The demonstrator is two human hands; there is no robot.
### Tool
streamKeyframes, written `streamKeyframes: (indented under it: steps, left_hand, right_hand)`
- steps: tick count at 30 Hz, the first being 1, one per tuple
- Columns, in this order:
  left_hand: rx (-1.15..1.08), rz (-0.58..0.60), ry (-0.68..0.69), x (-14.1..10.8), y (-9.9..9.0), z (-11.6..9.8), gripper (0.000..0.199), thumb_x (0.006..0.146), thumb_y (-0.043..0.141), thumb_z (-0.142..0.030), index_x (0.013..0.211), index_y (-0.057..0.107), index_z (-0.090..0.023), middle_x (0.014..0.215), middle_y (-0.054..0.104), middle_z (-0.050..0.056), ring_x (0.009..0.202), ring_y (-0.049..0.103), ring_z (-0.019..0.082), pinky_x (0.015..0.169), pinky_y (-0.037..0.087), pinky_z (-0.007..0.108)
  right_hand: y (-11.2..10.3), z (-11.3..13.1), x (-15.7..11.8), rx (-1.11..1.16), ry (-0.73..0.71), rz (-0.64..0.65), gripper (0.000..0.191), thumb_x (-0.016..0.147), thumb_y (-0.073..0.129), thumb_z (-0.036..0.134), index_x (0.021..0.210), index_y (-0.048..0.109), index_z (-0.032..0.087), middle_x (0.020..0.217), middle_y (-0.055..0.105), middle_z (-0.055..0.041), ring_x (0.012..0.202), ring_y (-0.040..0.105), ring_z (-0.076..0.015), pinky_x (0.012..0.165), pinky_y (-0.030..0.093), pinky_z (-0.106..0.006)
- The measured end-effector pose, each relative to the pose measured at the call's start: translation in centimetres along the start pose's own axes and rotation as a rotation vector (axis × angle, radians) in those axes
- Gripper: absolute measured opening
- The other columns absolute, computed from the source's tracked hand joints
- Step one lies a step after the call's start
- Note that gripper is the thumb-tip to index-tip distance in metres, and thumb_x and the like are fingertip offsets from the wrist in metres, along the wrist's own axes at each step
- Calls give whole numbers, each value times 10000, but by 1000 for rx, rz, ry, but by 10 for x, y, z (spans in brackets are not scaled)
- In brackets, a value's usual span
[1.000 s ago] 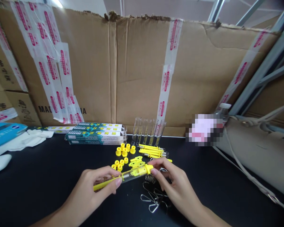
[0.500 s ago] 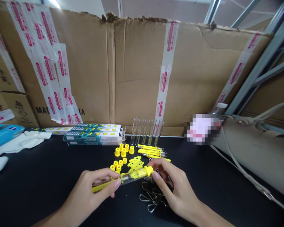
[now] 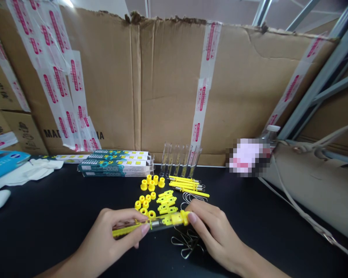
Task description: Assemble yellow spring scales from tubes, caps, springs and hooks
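My left hand [image 3: 118, 235] is closed around the clear tube [image 3: 162, 223], which has yellow parts and a metal piece inside. At the tube's right end, my right hand [image 3: 213, 235] pinches the yellow cap [image 3: 185, 217] between thumb and fingers. Beyond the tube lie yellow caps [image 3: 151, 186], small yellow rings [image 3: 145, 204] and flat yellow pieces [image 3: 167, 200]. Metal hooks [image 3: 187, 243] rest beside my right hand, and curved wires [image 3: 188, 197] lie just behind it.
Clear tubes [image 3: 176, 160] stand upright by the cardboard wall [image 3: 171, 85]. Yellow rods [image 3: 187, 185] lie before them. Printed boxes [image 3: 114, 164] are stacked at back left. A beige bag [image 3: 316, 185] and a bottle [image 3: 271, 135] are on the right.
The tube's right end has dropped slightly, so it lies more level. My right hand has moved down a little, its fingers drawn closer round the cap.
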State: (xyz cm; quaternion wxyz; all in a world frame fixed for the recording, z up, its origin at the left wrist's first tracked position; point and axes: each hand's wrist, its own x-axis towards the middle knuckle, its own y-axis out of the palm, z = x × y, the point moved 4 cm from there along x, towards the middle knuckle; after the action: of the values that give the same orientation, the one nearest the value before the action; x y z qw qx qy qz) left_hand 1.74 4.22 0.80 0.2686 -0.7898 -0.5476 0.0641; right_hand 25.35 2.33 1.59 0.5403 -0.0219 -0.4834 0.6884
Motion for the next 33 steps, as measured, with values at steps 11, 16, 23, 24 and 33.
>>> streamKeyframes:
  steps: [11,16,23,24,33]
  left_hand:
    - [-56,32,11,1,-1,4,312,898,622,-432,835,793,-178,504,653,-17,492,610,142,545,491,212]
    - [-31,-17,47,-2,0,3,272,879,642,-396,798,785,-179,504,654,-25,470,622,132,531,510,196]
    - [-19,18,50,-1,1,-2,260,876,635,-378,803,788,-181,487,631,-38,431,599,118,509,514,183]
    - [-16,35,52,-2,1,-3,264,880,629,-374,801,788,-178,491,635,-36,436,602,118,512,514,183]
    - [10,66,83,-1,1,-3,325,908,597,-379,761,784,-158,493,659,-16,442,613,125,499,491,182]
  right_hand:
    - [-2,2,-4,-43,-67,-6,100,1024,391,252,1045,482,215,784,554,3,656,533,-173,607,387,-292]
    - [-1,2,-4,-81,-123,-8,185,1047,351,246,888,445,235,750,524,11,627,498,-162,581,345,-285]
    - [0,3,-4,-107,-212,58,302,1068,311,380,824,410,231,723,514,9,617,490,-154,583,344,-287]
    - [-1,3,-4,-107,-231,70,312,1064,302,412,841,419,228,733,524,5,623,502,-155,590,355,-288]
    - [-3,2,-7,-105,-199,32,279,1057,329,474,1004,439,222,772,547,11,600,512,-150,585,370,-287]
